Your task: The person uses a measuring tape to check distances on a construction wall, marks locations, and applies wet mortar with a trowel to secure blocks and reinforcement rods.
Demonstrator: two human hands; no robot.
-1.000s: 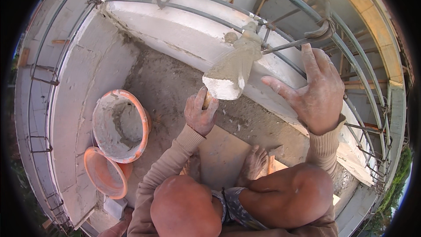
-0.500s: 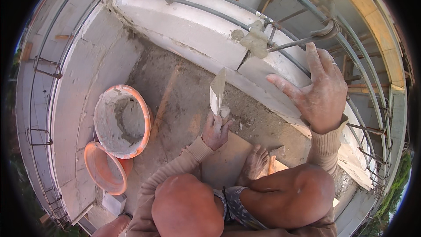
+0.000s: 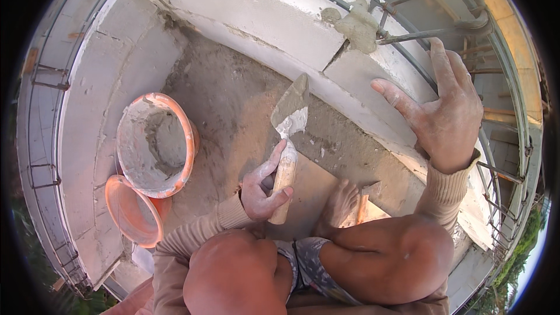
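A pointed trowel [image 3: 291, 102] is in my left hand [image 3: 261, 192], whose fingers wrap its pale wooden handle. Its blade, smeared with grey mortar, points away from me toward the block wall [image 3: 245, 9]. My right hand [image 3: 448, 121] is raised at the right with fingers spread, dusty and holding nothing. The fingertips reach close to the steel bars [image 3: 429, 36]; I cannot tell whether they touch. Wet mortar [image 3: 357, 28] sits on the wall's top around the bars, above an upright joint between two blocks. To the left, an orange bucket [image 3: 191, 140] holds grey mortar [image 3: 163, 151].
A second orange bucket [image 3: 156, 234] leans beside the first. A tool with a metal head and wooden handle [image 3: 363, 205] lies by my foot [image 3: 344, 201]. Rebar cages [image 3: 49, 186] run along the left and right walls. Yellow timber [image 3: 504, 29] stands at the far right.
The trowel has turned, so its blade face and handle now show. My left hand has come nearer to me. The right hand stays spread near the bars; the whole view has shifted slightly.
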